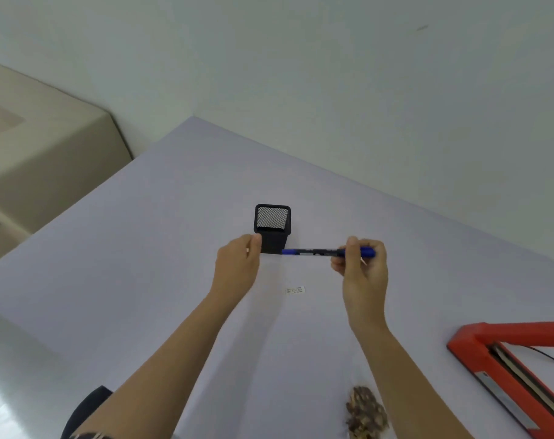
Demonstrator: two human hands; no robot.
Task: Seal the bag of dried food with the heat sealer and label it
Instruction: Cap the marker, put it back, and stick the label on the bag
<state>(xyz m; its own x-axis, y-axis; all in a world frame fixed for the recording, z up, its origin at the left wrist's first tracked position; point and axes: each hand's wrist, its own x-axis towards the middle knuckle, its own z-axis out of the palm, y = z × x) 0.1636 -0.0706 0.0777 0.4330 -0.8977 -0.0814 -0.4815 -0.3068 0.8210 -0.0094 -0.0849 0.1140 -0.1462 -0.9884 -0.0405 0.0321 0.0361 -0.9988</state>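
My right hand (362, 267) holds a blue marker (320, 252) level above the table, its far end pointing left. My left hand (237, 264) has its fingertips pinched against the left edge of a black mesh pen holder (272, 218), which stands upright just beyond both hands. A small white label (295, 290) lies flat on the table (161, 236) below the marker. The clear bag of brown dried food (366, 413) lies at the bottom, partly behind my right forearm. The red heat sealer (503, 375) sits at the lower right with its arm raised.
A thin black cable (551, 358) runs from the sealer off to the right. A beige sofa (38, 153) stands past the table's left edge. A pale wall (332, 74) borders the table's far side.
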